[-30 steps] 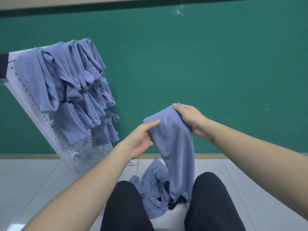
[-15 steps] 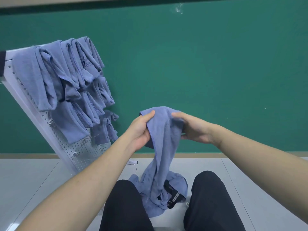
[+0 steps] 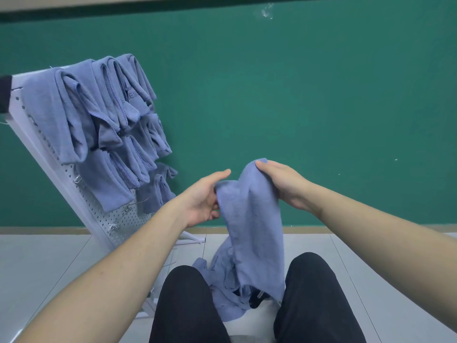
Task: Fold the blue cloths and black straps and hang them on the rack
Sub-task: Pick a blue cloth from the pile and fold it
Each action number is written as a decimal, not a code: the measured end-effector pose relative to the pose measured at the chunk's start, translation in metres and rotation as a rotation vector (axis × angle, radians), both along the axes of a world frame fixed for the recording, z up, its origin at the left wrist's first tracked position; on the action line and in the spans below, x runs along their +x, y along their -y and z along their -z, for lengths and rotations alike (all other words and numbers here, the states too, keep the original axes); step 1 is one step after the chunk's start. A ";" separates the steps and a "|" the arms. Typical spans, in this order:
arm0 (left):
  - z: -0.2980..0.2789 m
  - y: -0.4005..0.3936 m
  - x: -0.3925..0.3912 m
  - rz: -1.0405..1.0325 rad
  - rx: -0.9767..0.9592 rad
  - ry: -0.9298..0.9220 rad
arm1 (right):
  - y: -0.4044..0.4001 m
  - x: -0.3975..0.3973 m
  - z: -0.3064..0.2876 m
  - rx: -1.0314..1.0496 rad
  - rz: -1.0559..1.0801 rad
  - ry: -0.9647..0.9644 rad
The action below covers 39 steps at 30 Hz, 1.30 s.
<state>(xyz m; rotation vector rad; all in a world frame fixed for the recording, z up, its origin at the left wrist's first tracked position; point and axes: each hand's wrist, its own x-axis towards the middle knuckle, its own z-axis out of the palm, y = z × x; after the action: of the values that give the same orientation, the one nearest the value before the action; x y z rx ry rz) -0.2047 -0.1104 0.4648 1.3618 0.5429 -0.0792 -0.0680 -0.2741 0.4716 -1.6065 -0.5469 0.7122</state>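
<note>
Where half a second ago the two hands were close together with the cloth bunched into a narrow rope between them, they have now drawn apart and the blue cloth [image 3: 254, 219] hangs as a wider, flatter panel. The right hand [image 3: 284, 184] has risen and moved outward, and its curled fingers pinch the cloth's top edge at the higher corner. The left hand [image 3: 202, 199] sits lower and just beside the other top corner, its thumb stretched along the upper edge and its fingers curled in against the fabric, so it holds that side too. The cloth's lower end drops between the person's knees and reaches the pile of loose cloths [image 3: 222, 288] on the floor, where a black strap [image 3: 257, 297] shows among the blue.

I judge this as the spreading-out that comes before a fold: the top edge is pulled fairly straight, so the next thing is likely to bring the corners together or double the panel over. The hanging end lies on or against the pile, and I cannot tell whether it is free of it; lifting higher may be needed to keep it from dragging others along.

To the left the white rack [image 3: 106, 219] leans against the green wall, already carrying many folded cloths [image 3: 74, 115] in rows, with a few bare hooks lower down
</note>
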 end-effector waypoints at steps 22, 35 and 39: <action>-0.004 0.004 0.017 -0.366 -0.234 0.171 | 0.016 0.006 0.011 -0.159 -0.156 -0.058; -0.004 -0.007 -0.003 -0.013 0.055 -0.072 | 0.012 0.010 0.000 0.035 -0.086 -0.021; 0.007 -0.001 -0.004 0.011 0.023 -0.046 | 0.013 0.013 0.000 0.069 -0.052 -0.062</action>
<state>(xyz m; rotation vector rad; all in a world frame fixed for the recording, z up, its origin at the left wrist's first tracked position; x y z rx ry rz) -0.2086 -0.1096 0.4574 1.3880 0.5767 -0.1139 -0.0551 -0.2876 0.4720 -1.5058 -0.5643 0.7716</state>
